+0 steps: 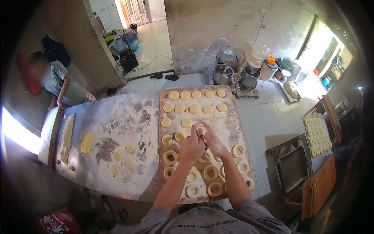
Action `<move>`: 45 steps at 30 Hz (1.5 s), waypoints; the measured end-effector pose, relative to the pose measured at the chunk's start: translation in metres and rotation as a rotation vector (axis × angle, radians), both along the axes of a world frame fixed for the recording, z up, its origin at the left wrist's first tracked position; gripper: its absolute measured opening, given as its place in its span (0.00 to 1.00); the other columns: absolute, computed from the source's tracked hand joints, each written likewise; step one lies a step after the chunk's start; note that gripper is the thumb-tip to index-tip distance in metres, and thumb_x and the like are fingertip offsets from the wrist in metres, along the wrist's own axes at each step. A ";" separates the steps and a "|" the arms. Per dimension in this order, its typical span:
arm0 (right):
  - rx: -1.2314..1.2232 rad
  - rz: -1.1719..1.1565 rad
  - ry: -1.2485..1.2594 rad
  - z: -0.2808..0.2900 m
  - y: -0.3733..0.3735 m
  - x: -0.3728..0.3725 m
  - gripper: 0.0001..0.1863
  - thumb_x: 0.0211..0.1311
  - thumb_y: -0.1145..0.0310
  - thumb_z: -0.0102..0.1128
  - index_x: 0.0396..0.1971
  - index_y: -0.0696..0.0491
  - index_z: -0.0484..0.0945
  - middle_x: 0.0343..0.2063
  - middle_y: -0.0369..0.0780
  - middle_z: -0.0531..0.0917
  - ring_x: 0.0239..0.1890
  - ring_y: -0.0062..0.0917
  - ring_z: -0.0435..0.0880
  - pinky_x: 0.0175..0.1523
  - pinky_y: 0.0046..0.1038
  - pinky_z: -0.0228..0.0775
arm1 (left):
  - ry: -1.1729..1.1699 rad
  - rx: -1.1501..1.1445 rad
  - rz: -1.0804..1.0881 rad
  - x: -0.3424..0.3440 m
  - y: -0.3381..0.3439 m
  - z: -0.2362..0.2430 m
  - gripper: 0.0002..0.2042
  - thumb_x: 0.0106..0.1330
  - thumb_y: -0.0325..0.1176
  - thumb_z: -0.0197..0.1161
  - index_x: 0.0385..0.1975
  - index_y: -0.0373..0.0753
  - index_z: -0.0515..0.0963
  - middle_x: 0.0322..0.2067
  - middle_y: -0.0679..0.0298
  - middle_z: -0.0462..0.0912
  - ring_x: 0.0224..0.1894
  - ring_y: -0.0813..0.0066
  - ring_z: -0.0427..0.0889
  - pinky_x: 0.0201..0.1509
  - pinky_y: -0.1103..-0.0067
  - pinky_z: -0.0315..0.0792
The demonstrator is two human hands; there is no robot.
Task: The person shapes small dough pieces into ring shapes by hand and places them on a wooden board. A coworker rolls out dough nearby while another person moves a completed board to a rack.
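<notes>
My two hands meet above the floured wooden board [230, 130]. My left hand [193, 147] is closed around a pale piece of dough [201, 126], mostly hidden by the fingers. Against it works my right hand [215, 143], whose fingers are smeared by motion. Flat dough rounds [196, 94] lie in rows on the far part of the board. Nearer my body are several dough rings [211, 172], some partly covered by my forearms. A flat round [186, 123] sits just left of my hands.
Left of the board, a floury table [128, 105] carries small dough discs [129, 148], a yellow slab [86, 143] and a long dough strip [67, 136]. Another person [58, 82] stands at its far end. Mixers [249, 64] stand beyond; a tray of rings [317, 134] is at right.
</notes>
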State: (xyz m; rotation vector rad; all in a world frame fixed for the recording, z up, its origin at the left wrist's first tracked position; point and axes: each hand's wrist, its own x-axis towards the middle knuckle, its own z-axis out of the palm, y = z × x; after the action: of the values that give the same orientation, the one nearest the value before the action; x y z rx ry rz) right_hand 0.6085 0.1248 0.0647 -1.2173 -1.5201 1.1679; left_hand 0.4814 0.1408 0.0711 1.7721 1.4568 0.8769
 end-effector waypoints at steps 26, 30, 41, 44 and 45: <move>-0.124 -0.271 -0.906 -0.047 0.038 0.018 0.41 0.55 0.45 0.59 0.65 0.50 0.61 0.42 0.55 0.79 0.46 0.49 0.79 0.47 0.52 0.70 | 0.582 -0.248 0.106 -0.017 0.033 -0.032 0.38 0.64 0.48 0.59 0.69 0.38 0.51 0.61 0.38 0.61 0.65 0.46 0.62 0.66 0.51 0.55; 0.191 -0.242 -0.673 -0.094 0.088 0.013 0.24 0.55 0.52 0.61 0.47 0.53 0.74 0.34 0.53 0.82 0.42 0.48 0.80 0.44 0.47 0.72 | 0.597 -0.168 0.144 -0.051 0.034 -0.045 0.27 0.64 0.42 0.57 0.60 0.34 0.63 0.52 0.39 0.70 0.59 0.43 0.68 0.62 0.53 0.60; 0.106 -0.043 -0.440 -0.042 0.125 -0.129 0.20 0.54 0.62 0.62 0.45 0.55 0.75 0.34 0.48 0.82 0.35 0.43 0.82 0.43 0.37 0.74 | -0.198 -0.009 -0.008 -0.132 0.008 -0.034 0.21 0.57 0.27 0.59 0.52 0.35 0.70 0.44 0.45 0.77 0.48 0.49 0.77 0.49 0.62 0.71; 0.067 0.156 -0.257 -0.043 0.116 -0.191 0.20 0.53 0.63 0.64 0.46 0.53 0.78 0.40 0.44 0.79 0.36 0.42 0.80 0.43 0.34 0.74 | -0.020 -0.003 0.050 -0.204 -0.024 -0.034 0.21 0.59 0.31 0.61 0.53 0.37 0.70 0.44 0.46 0.77 0.49 0.50 0.76 0.50 0.62 0.71; 0.018 0.222 -0.314 -0.060 0.126 -0.207 0.19 0.53 0.63 0.64 0.46 0.51 0.78 0.43 0.44 0.78 0.38 0.42 0.80 0.45 0.35 0.73 | 0.106 0.042 0.018 -0.227 -0.030 -0.059 0.20 0.60 0.32 0.61 0.53 0.37 0.71 0.43 0.47 0.77 0.49 0.50 0.76 0.50 0.61 0.72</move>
State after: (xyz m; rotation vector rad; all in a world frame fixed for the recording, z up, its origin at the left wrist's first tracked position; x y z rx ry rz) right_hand 0.4015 0.2504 0.0044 -1.2892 -1.9363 1.1392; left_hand 0.2540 0.1112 0.0123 1.8643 1.5335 0.8390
